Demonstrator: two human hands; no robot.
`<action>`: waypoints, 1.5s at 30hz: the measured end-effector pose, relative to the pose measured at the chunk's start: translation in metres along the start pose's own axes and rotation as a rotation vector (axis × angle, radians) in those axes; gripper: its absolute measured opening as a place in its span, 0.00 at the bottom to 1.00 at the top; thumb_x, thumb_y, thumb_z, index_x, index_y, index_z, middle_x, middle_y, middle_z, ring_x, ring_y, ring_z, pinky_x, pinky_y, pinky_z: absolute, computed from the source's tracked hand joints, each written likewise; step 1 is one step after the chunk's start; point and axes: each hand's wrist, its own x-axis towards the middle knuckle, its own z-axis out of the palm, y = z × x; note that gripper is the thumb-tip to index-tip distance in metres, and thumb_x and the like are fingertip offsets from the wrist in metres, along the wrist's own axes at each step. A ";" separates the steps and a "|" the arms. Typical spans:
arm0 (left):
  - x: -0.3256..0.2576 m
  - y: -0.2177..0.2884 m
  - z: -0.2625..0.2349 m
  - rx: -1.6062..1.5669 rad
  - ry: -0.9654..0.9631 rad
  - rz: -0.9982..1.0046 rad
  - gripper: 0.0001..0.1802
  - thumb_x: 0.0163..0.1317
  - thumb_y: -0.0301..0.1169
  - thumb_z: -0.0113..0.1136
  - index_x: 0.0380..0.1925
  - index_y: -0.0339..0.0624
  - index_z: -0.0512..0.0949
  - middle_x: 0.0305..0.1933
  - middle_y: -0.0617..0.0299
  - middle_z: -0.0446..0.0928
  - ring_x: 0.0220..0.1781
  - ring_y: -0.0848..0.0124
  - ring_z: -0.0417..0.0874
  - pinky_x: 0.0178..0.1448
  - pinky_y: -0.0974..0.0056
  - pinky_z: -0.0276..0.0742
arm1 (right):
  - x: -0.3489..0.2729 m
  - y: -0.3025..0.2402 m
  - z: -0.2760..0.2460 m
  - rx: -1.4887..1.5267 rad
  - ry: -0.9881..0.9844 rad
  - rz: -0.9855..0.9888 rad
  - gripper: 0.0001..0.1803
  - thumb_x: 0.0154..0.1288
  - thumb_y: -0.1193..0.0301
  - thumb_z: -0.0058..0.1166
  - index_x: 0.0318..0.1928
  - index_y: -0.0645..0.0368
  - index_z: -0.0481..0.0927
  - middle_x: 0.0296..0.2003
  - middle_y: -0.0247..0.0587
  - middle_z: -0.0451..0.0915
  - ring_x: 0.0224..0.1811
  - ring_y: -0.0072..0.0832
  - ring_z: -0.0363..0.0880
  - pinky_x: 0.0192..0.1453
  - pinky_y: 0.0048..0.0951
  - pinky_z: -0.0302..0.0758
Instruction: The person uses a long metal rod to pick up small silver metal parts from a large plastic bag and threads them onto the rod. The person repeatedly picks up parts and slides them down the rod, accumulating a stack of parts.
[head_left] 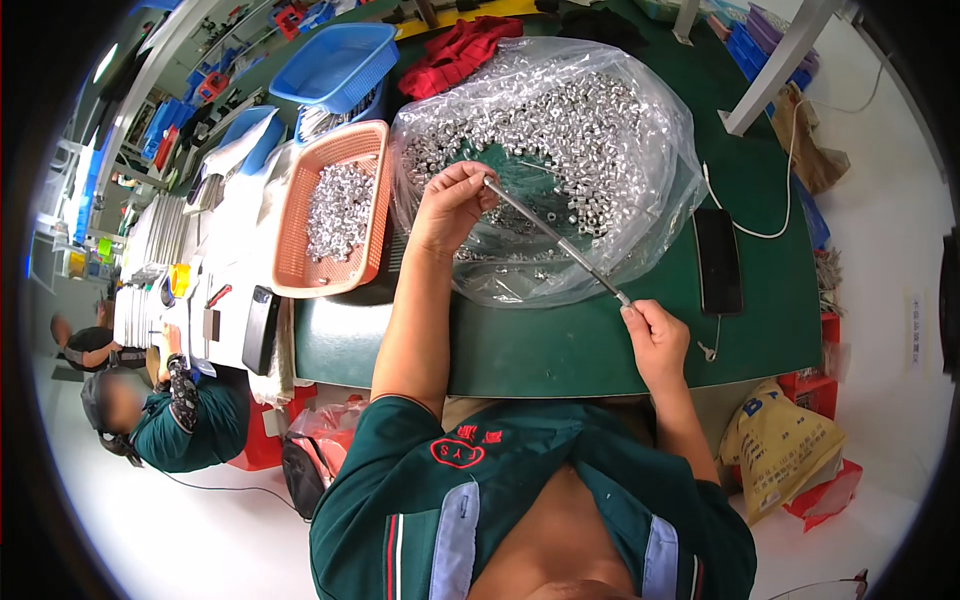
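Note:
A thin silver metal rod (545, 228) slants between my two hands above the near part of a clear plastic bag. My left hand (452, 208) is closed at its upper left end, and my right hand (657, 347) pinches the lower right end near the table's front edge. A thicker sleeve-like section shows along the rod's lower half. The wide clear bag (665, 165) lies spread out beneath, full of small silver metal pieces (590, 130) like short sleeves or nuts. More such pieces lie in an orange basket (283, 235) to the left of my left forearm.
Blue baskets (335, 62) and a red cloth (455, 58) sit at the back. On the right of the green table (560, 360) lie a dark phone (718, 262) and a white cable (765, 236). A metal post (780, 70) stands behind them. A co-worker (190, 420) sits at far left.

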 end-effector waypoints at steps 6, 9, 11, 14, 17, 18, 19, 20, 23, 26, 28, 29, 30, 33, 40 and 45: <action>-0.001 -0.002 0.017 0.144 0.100 0.086 0.04 0.64 0.27 0.59 0.33 0.36 0.77 0.28 0.61 0.77 0.29 0.73 0.74 0.37 0.69 0.69 | -0.001 0.002 0.002 -0.011 0.048 -0.024 0.08 0.63 0.72 0.58 0.29 0.62 0.77 0.18 0.39 0.72 0.16 0.29 0.69 0.23 0.28 0.65; -0.001 -0.001 0.035 0.155 0.114 0.104 0.05 0.66 0.28 0.56 0.33 0.38 0.76 0.28 0.60 0.77 0.30 0.73 0.74 0.37 0.70 0.69 | 0.000 0.001 0.001 0.001 0.057 -0.005 0.07 0.63 0.73 0.59 0.29 0.62 0.77 0.17 0.39 0.72 0.16 0.29 0.68 0.23 0.28 0.64; -0.002 -0.008 0.029 0.117 0.038 0.088 0.08 0.67 0.32 0.56 0.36 0.37 0.77 0.32 0.58 0.77 0.31 0.71 0.74 0.37 0.67 0.68 | 0.000 0.001 0.000 0.010 0.039 0.009 0.07 0.63 0.73 0.58 0.29 0.62 0.77 0.17 0.39 0.72 0.16 0.30 0.68 0.22 0.28 0.64; 0.001 -0.008 0.028 0.119 -0.020 0.098 0.15 0.69 0.39 0.52 0.38 0.36 0.76 0.34 0.55 0.77 0.31 0.69 0.73 0.37 0.65 0.67 | -0.001 0.005 0.002 0.008 0.037 -0.021 0.08 0.63 0.72 0.58 0.29 0.62 0.77 0.17 0.39 0.71 0.16 0.28 0.68 0.22 0.28 0.64; -0.001 -0.006 0.036 0.110 0.029 0.079 0.16 0.70 0.40 0.51 0.37 0.35 0.77 0.32 0.57 0.77 0.31 0.70 0.73 0.37 0.66 0.67 | -0.001 0.006 0.002 0.020 0.042 -0.014 0.08 0.63 0.72 0.58 0.29 0.62 0.77 0.17 0.38 0.71 0.16 0.27 0.67 0.22 0.27 0.64; -0.001 -0.008 0.038 0.127 0.053 0.075 0.16 0.70 0.39 0.52 0.36 0.35 0.77 0.30 0.58 0.76 0.30 0.71 0.73 0.37 0.67 0.67 | -0.001 0.006 0.002 0.026 0.044 -0.010 0.08 0.63 0.72 0.58 0.29 0.62 0.77 0.17 0.38 0.71 0.16 0.27 0.67 0.22 0.27 0.64; -0.001 -0.009 0.039 0.144 0.076 0.070 0.16 0.70 0.39 0.52 0.35 0.35 0.77 0.29 0.60 0.76 0.29 0.73 0.73 0.36 0.68 0.67 | -0.001 0.005 0.002 0.032 0.046 -0.007 0.07 0.63 0.72 0.58 0.29 0.62 0.77 0.17 0.38 0.71 0.16 0.26 0.66 0.22 0.27 0.64; -0.001 -0.010 0.038 0.161 0.100 0.066 0.16 0.70 0.38 0.52 0.34 0.35 0.78 0.27 0.62 0.75 0.29 0.74 0.73 0.36 0.69 0.67 | 0.000 0.005 0.002 0.038 0.049 -0.003 0.07 0.63 0.72 0.58 0.30 0.62 0.77 0.17 0.38 0.71 0.16 0.26 0.66 0.22 0.27 0.64; -0.003 -0.015 0.034 0.352 0.021 0.034 0.14 0.68 0.35 0.56 0.40 0.34 0.79 0.31 0.63 0.78 0.32 0.75 0.74 0.40 0.69 0.68 | 0.000 0.003 0.000 0.028 0.043 0.027 0.07 0.63 0.72 0.58 0.30 0.63 0.77 0.17 0.39 0.71 0.16 0.26 0.67 0.22 0.27 0.64; -0.008 -0.018 0.052 0.623 -0.047 -0.050 0.14 0.66 0.33 0.58 0.46 0.35 0.80 0.36 0.64 0.80 0.37 0.78 0.75 0.46 0.70 0.69 | 0.000 0.004 0.000 0.063 0.062 0.049 0.07 0.64 0.72 0.58 0.31 0.63 0.77 0.17 0.38 0.70 0.16 0.23 0.66 0.23 0.25 0.63; -0.008 -0.024 0.055 0.680 -0.059 -0.055 0.14 0.65 0.32 0.59 0.47 0.36 0.80 0.37 0.65 0.80 0.39 0.79 0.75 0.47 0.71 0.69 | 0.000 0.004 -0.001 0.089 0.072 0.059 0.07 0.64 0.72 0.58 0.32 0.63 0.77 0.17 0.36 0.70 0.17 0.21 0.65 0.23 0.24 0.63; -0.005 -0.031 0.047 0.686 0.028 -0.029 0.15 0.64 0.32 0.62 0.47 0.36 0.80 0.39 0.67 0.80 0.42 0.78 0.75 0.49 0.69 0.70 | 0.000 0.005 -0.002 0.102 0.078 0.064 0.08 0.65 0.72 0.58 0.32 0.64 0.77 0.18 0.36 0.70 0.18 0.19 0.65 0.23 0.23 0.63; -0.002 -0.028 0.046 0.995 0.121 0.030 0.14 0.60 0.32 0.65 0.44 0.38 0.81 0.37 0.65 0.80 0.41 0.74 0.77 0.49 0.68 0.71 | 0.000 0.006 -0.002 0.116 0.075 0.079 0.08 0.65 0.72 0.58 0.32 0.64 0.77 0.18 0.35 0.70 0.18 0.19 0.64 0.23 0.23 0.63; -0.001 -0.029 0.049 1.512 0.052 0.277 0.12 0.53 0.30 0.67 0.39 0.41 0.84 0.37 0.60 0.80 0.42 0.63 0.78 0.50 0.62 0.73 | -0.001 0.009 -0.003 0.147 0.064 0.113 0.08 0.65 0.72 0.58 0.32 0.65 0.77 0.19 0.34 0.70 0.20 0.17 0.63 0.24 0.22 0.62; 0.002 -0.050 0.045 1.689 -0.081 0.429 0.09 0.46 0.30 0.68 0.30 0.45 0.84 0.33 0.60 0.78 0.42 0.58 0.75 0.50 0.58 0.73 | -0.001 0.007 -0.003 0.163 0.056 0.124 0.08 0.65 0.73 0.58 0.32 0.65 0.77 0.19 0.33 0.71 0.20 0.17 0.63 0.24 0.21 0.63; 0.002 -0.052 0.051 1.699 -0.115 0.411 0.08 0.47 0.30 0.67 0.30 0.45 0.84 0.33 0.60 0.78 0.41 0.56 0.75 0.50 0.58 0.73 | -0.001 0.008 -0.003 0.150 0.061 0.117 0.07 0.65 0.73 0.58 0.32 0.65 0.77 0.19 0.34 0.71 0.20 0.17 0.64 0.24 0.22 0.63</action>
